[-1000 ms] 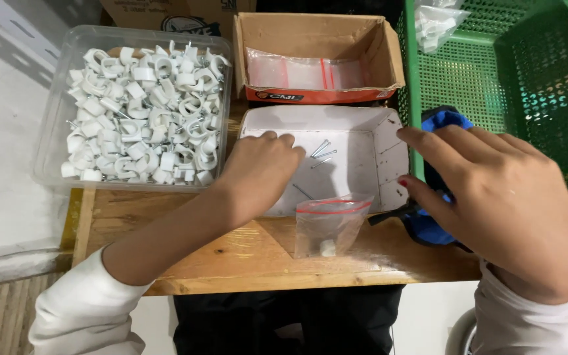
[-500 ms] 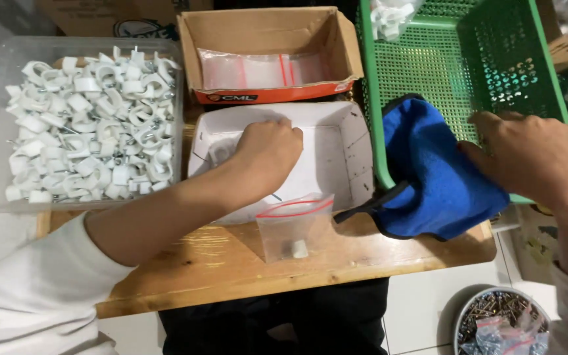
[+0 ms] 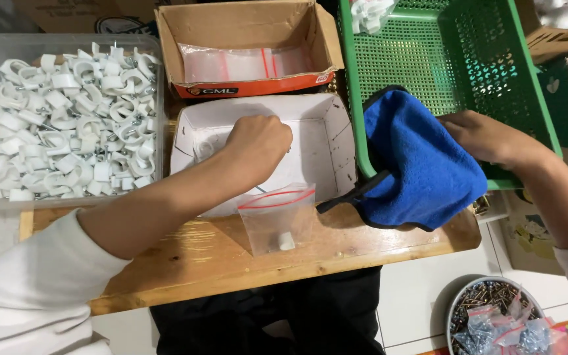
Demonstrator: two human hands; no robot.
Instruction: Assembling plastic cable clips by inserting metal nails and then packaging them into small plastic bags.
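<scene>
The left hand point(image 3: 256, 141) was curled inside the white tray point(image 3: 327, 141); what it held, I could not tell. The right hand point(image 3: 488, 138) gripped the soft, light blue cloth point(image 3: 422, 164) hanging over the basket point(image 3: 442, 59) rim; best grabbed by a bunched edge.

The white paper tray point(image 3: 310, 141) sits open on the table, shallow, with folded walls, and the left hand point(image 3: 256, 141) curls down inside it. The blue cloth point(image 3: 422, 164) is soft and rumpled, draped over the front rim of the green basket point(image 3: 428, 59). The right hand point(image 3: 488, 138) grips its far edge inside the basket.
</scene>
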